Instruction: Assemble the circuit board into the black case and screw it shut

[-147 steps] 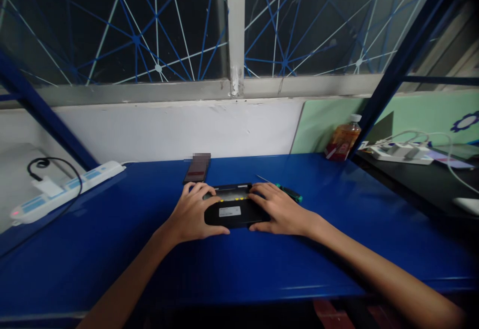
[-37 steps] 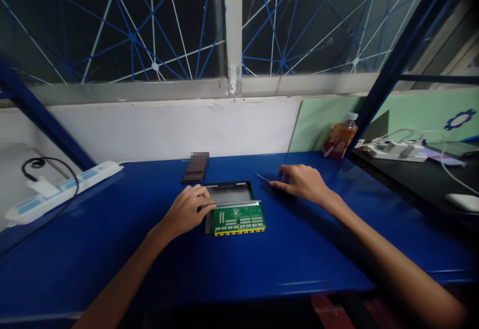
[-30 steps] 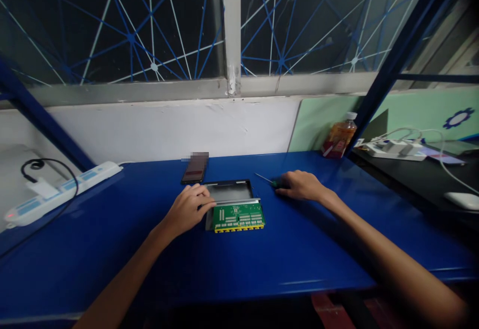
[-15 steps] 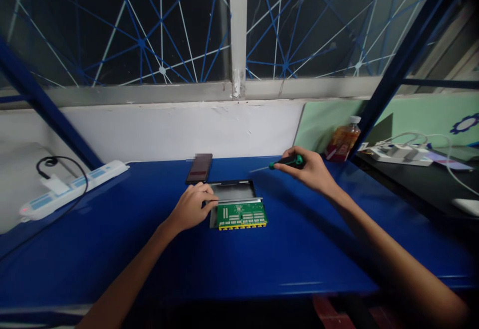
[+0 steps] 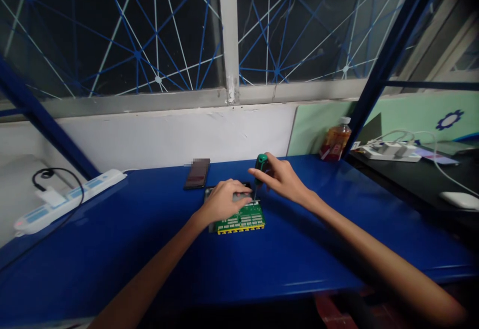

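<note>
Screwdriver [image 5: 261, 161] clasped, my right fingers [image 5: 263, 176] have stood it upright, seemingly work-ready; half-open left fingers [image 5: 238, 187] lie across the circuit board [image 5: 242, 221].

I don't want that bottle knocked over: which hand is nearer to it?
Right. The right hand, holding the screwdriver, is left and in front of the bottle; the left hand is farther left, over part of the circuit board.
</note>
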Motion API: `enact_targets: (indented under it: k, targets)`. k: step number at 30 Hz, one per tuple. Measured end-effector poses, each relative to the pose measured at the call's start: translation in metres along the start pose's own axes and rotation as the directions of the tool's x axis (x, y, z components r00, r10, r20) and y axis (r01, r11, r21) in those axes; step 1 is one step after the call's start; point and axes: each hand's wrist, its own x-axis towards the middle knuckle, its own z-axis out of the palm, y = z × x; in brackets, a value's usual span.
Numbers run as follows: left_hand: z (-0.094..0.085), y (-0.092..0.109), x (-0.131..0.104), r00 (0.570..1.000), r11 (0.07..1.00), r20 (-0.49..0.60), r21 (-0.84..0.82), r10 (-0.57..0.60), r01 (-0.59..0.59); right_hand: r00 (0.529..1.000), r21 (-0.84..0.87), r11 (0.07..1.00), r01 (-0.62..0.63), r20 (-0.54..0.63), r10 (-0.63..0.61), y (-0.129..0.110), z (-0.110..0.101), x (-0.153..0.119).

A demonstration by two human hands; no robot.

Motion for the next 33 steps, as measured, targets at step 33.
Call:
enact_targets:
  k: [33]
  targets:
    - [0.023,-0.006,0.008,0.996,0.985,-0.018,-0.151,-0.09,0.086,0.999,-0.042,0.998,0.042,0.032,-0.041,0.005,0.002,-0.003]
